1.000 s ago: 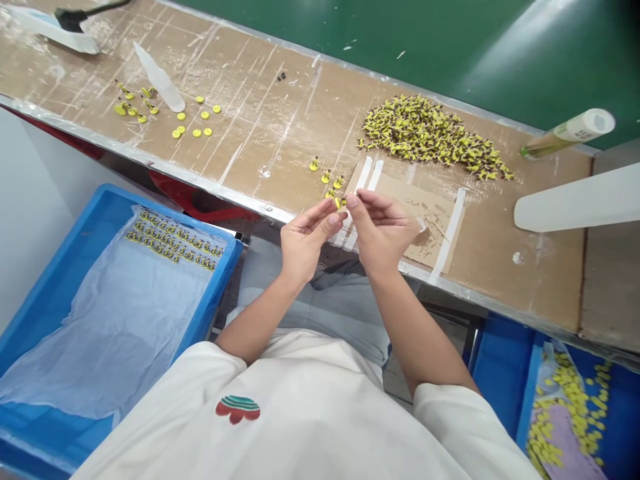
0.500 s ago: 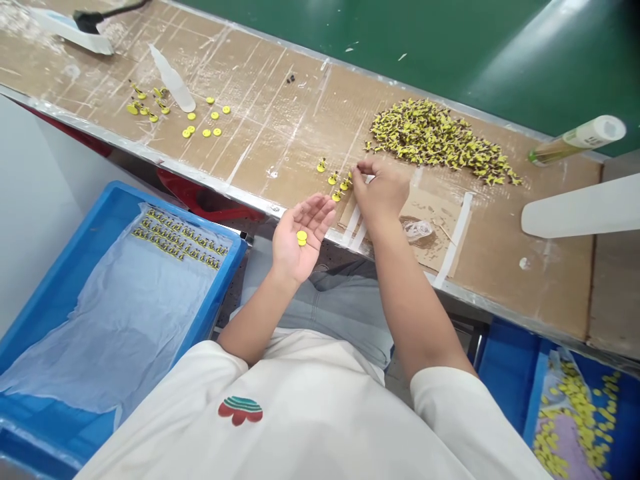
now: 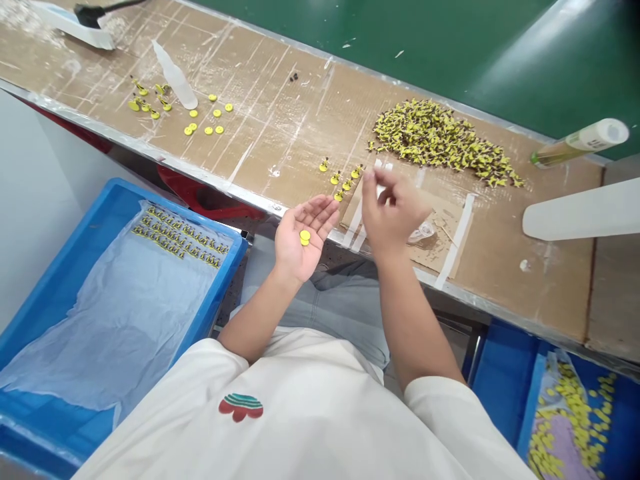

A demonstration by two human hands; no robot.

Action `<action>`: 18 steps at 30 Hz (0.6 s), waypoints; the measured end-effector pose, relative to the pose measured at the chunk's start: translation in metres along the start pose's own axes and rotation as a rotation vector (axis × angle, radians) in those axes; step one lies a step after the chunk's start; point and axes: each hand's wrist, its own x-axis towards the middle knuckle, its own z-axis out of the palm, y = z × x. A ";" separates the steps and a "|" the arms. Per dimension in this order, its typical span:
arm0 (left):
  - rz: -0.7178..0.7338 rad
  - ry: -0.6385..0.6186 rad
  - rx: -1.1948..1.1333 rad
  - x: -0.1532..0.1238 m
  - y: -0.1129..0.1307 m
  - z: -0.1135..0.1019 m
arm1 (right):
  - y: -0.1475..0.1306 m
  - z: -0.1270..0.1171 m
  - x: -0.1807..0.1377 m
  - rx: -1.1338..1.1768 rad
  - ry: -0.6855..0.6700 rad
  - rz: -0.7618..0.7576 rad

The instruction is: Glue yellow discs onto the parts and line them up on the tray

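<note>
My left hand point(image 3: 303, 237) is held palm up over the bench edge with its fingers stretched out, and one small yellow disc point(image 3: 305, 236) lies in the palm. My right hand point(image 3: 393, 208) hovers just right of it, slightly blurred, fingers loosely apart with nothing seen in them. It is nearest a short row of small yellow-and-dark assembled pieces point(image 3: 341, 180) standing on the bench. Behind them lies a big pile of yellow-and-dark parts point(image 3: 440, 140).
A blue tray point(image 3: 75, 247) at lower left holds a plastic sheet with rows of finished pieces point(image 3: 180, 237). Loose yellow discs point(image 3: 210, 120) and a clear squeeze bottle point(image 3: 173, 77) lie at far left. A taped cardboard pad point(image 3: 440, 233), a tube point(image 3: 583, 139) and a bin of yellow discs point(image 3: 570, 413) sit right.
The hands parted; the left opened palm up with a disc. The right reached to the row, left one more piece standing there, and has now lifted back off the bench.
</note>
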 end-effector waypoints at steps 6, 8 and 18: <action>-0.008 -0.111 0.028 0.000 -0.006 -0.002 | -0.034 -0.019 -0.066 0.355 -0.316 -0.147; -0.026 -0.129 0.054 -0.001 -0.009 -0.002 | -0.032 -0.021 -0.070 0.356 -0.371 -0.136; -0.139 -0.128 0.097 -0.004 -0.021 0.001 | -0.030 -0.034 -0.066 0.862 -0.285 0.526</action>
